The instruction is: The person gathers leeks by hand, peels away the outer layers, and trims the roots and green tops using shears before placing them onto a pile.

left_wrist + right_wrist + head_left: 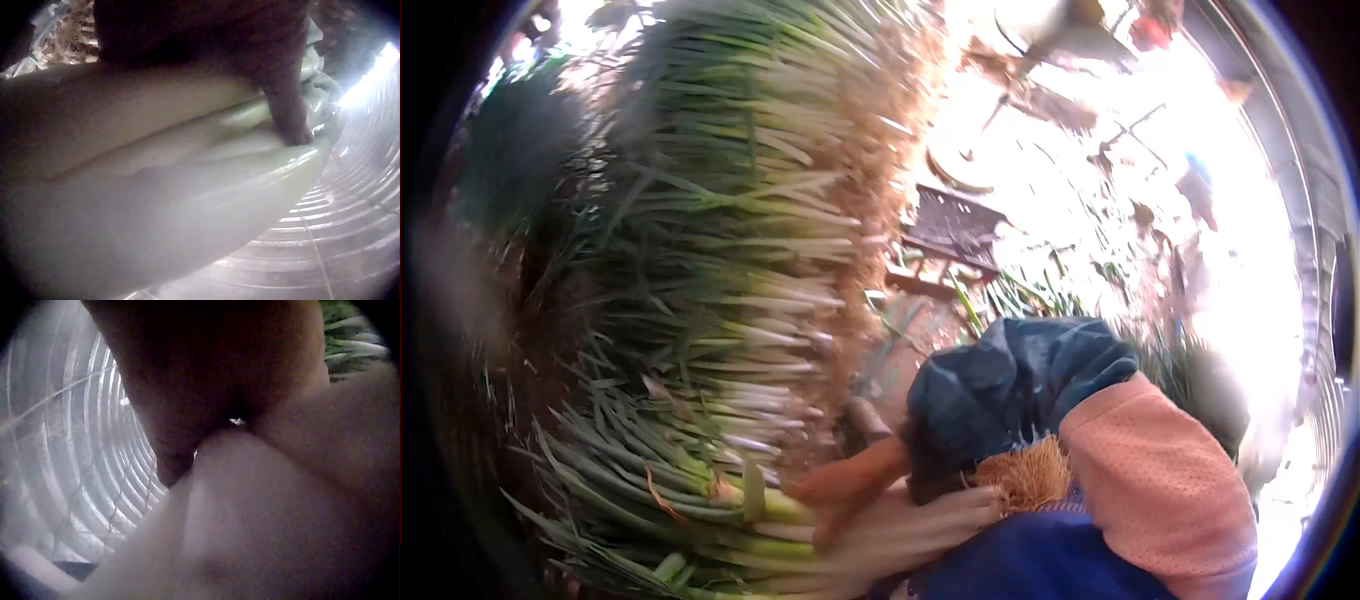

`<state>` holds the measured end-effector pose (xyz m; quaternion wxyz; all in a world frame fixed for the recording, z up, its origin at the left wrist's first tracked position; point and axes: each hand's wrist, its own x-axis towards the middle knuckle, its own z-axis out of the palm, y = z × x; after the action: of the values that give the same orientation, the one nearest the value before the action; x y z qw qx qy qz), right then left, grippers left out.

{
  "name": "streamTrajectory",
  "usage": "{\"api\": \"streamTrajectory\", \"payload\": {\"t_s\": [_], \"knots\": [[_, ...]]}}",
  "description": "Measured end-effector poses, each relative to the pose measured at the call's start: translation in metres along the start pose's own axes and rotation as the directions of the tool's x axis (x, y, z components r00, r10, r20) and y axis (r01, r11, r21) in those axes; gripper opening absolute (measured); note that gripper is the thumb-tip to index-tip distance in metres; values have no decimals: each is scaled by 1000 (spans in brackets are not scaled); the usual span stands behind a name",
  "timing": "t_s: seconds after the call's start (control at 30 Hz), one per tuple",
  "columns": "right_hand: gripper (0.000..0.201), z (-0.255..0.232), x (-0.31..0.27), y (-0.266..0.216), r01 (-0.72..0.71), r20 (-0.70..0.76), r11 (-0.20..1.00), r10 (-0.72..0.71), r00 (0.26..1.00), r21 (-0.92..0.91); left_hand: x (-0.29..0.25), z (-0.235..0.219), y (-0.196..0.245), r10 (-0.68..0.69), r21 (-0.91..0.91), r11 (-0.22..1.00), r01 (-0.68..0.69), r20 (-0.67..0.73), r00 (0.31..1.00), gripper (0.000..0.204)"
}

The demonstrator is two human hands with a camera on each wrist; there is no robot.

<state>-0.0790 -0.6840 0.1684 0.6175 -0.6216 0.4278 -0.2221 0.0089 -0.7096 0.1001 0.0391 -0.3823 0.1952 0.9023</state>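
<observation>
Scallions everywhere, honestly. Far left in the head view there's a big stacked wall of green onions (730, 250), white stems pointing right, root ends forming a brownish fringe along the right edge of the stack. At the bottom of it, a bundle of scallions (820, 540) lies across the lower frame, and that's the one being handled.

Left hand (840, 485) looks curled over the white stems of that bundle; the left wrist view backs this up, with a finger (290, 112) pressed down into pale, glossy stalks (187, 187). Right hand (945, 470) is mostly buried under a dark blue sleeve, right by the tuft of roots (1025, 475). From the right wrist view it seems wrapped around pale stems (262, 512) too, but it's so dark and close I can't swear to the grip.

If I were doing this bit, I'd keep both hands snug near the white ends so the stems stay aligned, roots flush, and not squeeze so hard the stalks bruise.

Hard to make out: the right side of the head view is blown out by sunlight, so the crate-like thing (955, 230) and the ground around it are vague. Both wrist views are blurry, with only curved greenhouse ribs (350, 206) behind.
</observation>
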Motion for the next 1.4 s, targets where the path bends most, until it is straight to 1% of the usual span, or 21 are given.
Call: {"api": "streamTrajectory", "payload": {"t_s": [0.07, 0.1, 0.17, 0.33, 0.5, 0.63, 0.73, 0.83, 0.9, 0.97, 1.03, 1.1, 1.13, 1.17, 1.2, 1.23, 1.27, 1.3, 1.33, 1.37, 1.4], "knots": [[81, -3, 16, 5, 20, 60, 997, -15, 998, -79, 4, 1, 13, 42, -13, 999, -42, -9, 999, 65], [81, -16, 15, -4, 71, 102, 997, -68, 993, -29, 8, 2, 20, 64, -22, 998, -64, -15, 998, 65], [83, -42, 14, -28, 66, 214, 997, -71, 974, 30, 13, 7, 37, 94, -32, 995, -94, -31, 995, 65], [82, -94, 19, -32, 104, 253, 994, -104, 962, 15, 41, 34, 99, 169, -26, 985, -171, -70, 983, 64], [81, -195, -1, -18, 159, 233, 987, -160, 959, 21, 104, 92, 192, 255, 36, 967, -253, -83, 963, 64], [81, -323, -31, -7, 201, 186, 980, -199, 962, 10, 173, 155, 286, 321, 90, 945, -315, -73, 944, 64], [82, -443, -63, -21, 243, 116, 969, -237, 965, -45, 220, 210, 358, 372, 107, 925, -365, -54, 927, 63], [82, -589, -100, -44, 237, -84, 947, -260, 962, -215, 269, 258, 428, 419, 109, 904, -413, -28, 908, 63], [82, -693, -117, -49, 115, -303, 920, -239, 923, -375, 310, 280, 474, 439, 84, 895, -437, 1, 899, 63], [83, -786, -122, -29, -91, -502, 879, -179, 846, -467, 354, 290, 513, 442, 63, 895, -442, 7, 897, 63], [83, -861, -113, 14, -334, -637, 823, -43, 770, -459, 410, 288, 548, 434, -23, 901, -434, 17, 901, 63], [84, -928, -93, 84, -543, -702, 747, 146, 697, -384, 478, 266, 576, 464, -188, 875, -446, 67, 883, 63], [84, -948, -78, 123, -596, -712, 721, 207, 671, -353, 523, 239, 587, 544, -330, 813, -479, 141, 827, 77], [84, -957, -61, 153, -625, -740, 701, 208, 640, -344, 534, 229, 603, 558, -316, 802, -507, 97, 824, 71], [85, -959, -44, 177, -639, -776, 688, 175, 606, -343, 550, 211, 620, 752, 138, 628, -766, 147, 642, 66], [88, -953, -32, 183, -682, -846, 637, 85, 526, -360, 566, 192, 638, 891, 545, 257, -798, 186, 414, 60], [92, -947, -20, 189, -728, -900, 586, -6, 436, -357, 575, 170, 652, 865, 817, -228, -530, 420, 276, 56], [95, -941, -13, 194, -771, -933, 536, -101, 346, -344, 586, 145, 666, 773, 781, -622, -55, 624, 116, 51], [95, -950, -13, 209, -763, -899, 482, -155, 409, -430, 595, 147, 675, 776, 766, -631, 120, 625, 89, 48], [96, -962, -12, 220, -746, -856, 422, -211, 472, -515, 612, 156, 683, 942, 926, -336, -172, 334, -41, 49], [96, -975, -11, 220, -721, -804, 355, -276, 527, -595, 615, 185, 695, 997, 882, -24, -471, -14, -77, 49]]}}
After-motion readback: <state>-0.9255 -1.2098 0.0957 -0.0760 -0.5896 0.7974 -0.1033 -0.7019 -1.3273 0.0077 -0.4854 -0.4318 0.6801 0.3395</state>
